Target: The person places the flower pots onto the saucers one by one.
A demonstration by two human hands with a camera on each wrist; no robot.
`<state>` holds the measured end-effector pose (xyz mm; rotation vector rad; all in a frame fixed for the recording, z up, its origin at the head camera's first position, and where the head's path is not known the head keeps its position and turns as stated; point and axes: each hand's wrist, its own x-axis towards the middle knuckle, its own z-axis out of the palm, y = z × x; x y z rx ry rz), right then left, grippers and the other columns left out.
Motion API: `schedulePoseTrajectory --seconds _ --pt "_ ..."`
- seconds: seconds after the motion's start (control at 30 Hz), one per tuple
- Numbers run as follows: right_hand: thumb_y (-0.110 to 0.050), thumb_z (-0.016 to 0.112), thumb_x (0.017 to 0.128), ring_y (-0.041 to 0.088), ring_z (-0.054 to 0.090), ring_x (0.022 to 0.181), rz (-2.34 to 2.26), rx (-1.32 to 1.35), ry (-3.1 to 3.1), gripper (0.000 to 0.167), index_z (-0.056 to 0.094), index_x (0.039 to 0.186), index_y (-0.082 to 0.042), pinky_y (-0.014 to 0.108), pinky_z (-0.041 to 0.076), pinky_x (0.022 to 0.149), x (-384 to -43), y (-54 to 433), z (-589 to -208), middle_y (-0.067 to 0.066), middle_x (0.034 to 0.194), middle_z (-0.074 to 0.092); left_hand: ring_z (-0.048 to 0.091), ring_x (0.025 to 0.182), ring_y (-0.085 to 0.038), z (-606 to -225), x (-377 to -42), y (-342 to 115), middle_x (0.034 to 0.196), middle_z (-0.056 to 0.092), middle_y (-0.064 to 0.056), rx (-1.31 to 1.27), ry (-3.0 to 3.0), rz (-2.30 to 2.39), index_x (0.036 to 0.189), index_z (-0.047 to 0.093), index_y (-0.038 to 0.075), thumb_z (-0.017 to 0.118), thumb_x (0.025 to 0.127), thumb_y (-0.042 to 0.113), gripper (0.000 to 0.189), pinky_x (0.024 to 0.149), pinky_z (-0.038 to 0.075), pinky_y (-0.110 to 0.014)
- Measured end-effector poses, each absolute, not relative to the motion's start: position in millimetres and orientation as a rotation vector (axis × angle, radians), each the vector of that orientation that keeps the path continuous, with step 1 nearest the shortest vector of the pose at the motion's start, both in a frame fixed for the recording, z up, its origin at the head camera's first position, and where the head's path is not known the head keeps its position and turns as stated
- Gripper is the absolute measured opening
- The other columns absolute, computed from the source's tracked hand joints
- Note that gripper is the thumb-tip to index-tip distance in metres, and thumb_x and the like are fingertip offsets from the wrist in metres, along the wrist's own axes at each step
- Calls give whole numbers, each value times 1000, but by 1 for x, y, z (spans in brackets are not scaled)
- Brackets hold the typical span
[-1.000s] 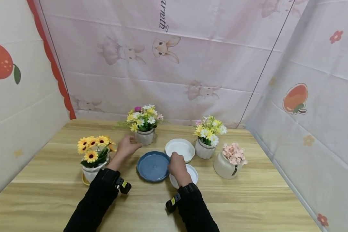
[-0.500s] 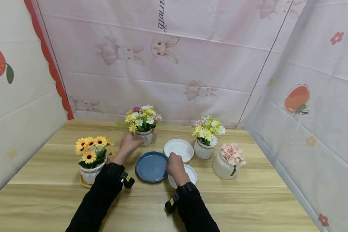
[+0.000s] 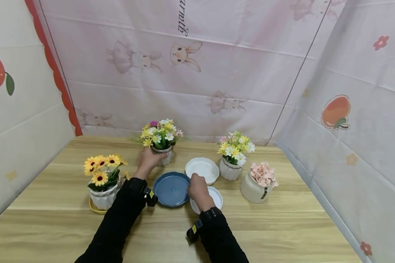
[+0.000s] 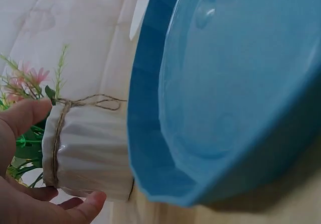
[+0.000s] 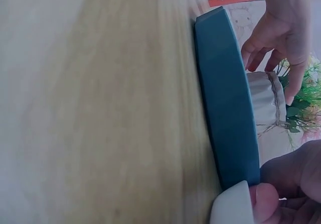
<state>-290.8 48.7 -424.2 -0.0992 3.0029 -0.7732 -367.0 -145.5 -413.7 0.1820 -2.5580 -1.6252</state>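
Observation:
My left hand (image 3: 149, 161) reaches round the small grey-white flowerpot (image 3: 166, 159) at the back, which bears yellow, white and purple artificial flowers (image 3: 161, 134). In the left wrist view, the thumb lies by the rim of this pot (image 4: 95, 148), below its twine, and the fingers curl round the opposite side. My right hand (image 3: 199, 190) has its fingers curled at the right rim of the round blue saucer (image 3: 171, 190), pinching it. In the right wrist view, a fingertip shows between the blue saucer (image 5: 228, 98) and a white saucer (image 5: 233, 206).
A white scalloped saucer (image 3: 202, 170) and a smaller white saucer (image 3: 216, 197) lie right of the blue one. Farther right stand a pot of yellow-white flowers (image 3: 231, 170) and a cream pot (image 3: 252, 188) with pink blooms. A sunflower pot (image 3: 102, 199) stands left on a yellow saucer (image 3: 94, 208).
My left hand has moved right and slightly back, from beside the rear flowerpot to round it. The right hand stays at the blue saucer's rim.

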Motion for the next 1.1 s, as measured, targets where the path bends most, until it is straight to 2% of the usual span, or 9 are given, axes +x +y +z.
schedulePoseTrajectory --seconds 0.27,0.53,0.7,1.0,1.1 --pt "8 60 79 21 58 66 -808 -95 2999 16 56 92 2 28 47 49 -289 51 -426 15 77 59 41 120 -39 -412 -374 -140 135 40 -24 188 -2533 -1629 140 32 -2 74 79 28 80 93 39 -48" --pt "7 59 80 21 56 71 -804 -122 3018 18 54 97 5 33 48 58 -288 50 -426 16 81 58 42 118 -39 -413 -382 -137 131 43 -25 270 -2501 -1600 137 36 -4 78 75 25 80 97 37 -46" --pt "6 60 80 22 56 70 -815 -104 3007 19 54 98 6 33 47 57 -289 49 -426 17 80 57 44 114 -41 -414 -387 -136 129 45 -28 284 -2548 -1494 134 38 -8 78 74 28 81 95 38 -46" --pt "6 59 79 20 54 66 -785 -106 3000 10 57 88 3 31 46 56 -292 50 -426 13 75 57 39 120 -41 -411 -387 -137 134 37 -29 295 -2601 -1414 137 36 -8 78 74 31 85 99 34 -45" --pt "6 58 77 17 52 62 -779 -118 3005 7 59 79 0 29 44 53 -293 52 -426 8 70 55 39 119 -42 -409 -387 -138 134 37 -30 294 -2642 -1381 136 36 -9 77 75 33 85 98 35 -46"
